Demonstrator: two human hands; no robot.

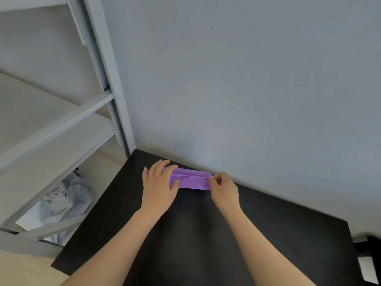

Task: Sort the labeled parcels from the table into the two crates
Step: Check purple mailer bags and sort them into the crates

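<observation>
Purple parcel [190, 181], 1 only, lies at the far edge of the black table [206, 234], just beside the wall [247, 79].
My left hand [159, 184] rests flat on its left end with straight fingers and hides that end. My right hand [223, 189] pinches the right end with curled fingertips. Bare table lies around my 2 forearms. Left, behind the grey rack [61, 122], 1 pale labelled bag [61, 198] is partly covered, its print too blurred to read.

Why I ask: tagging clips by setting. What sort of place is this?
Probably a parcel-handling room: a black table against a bare wall, grey metal shelving beside it, labeled parcels heaped behind the shelving.
</observation>
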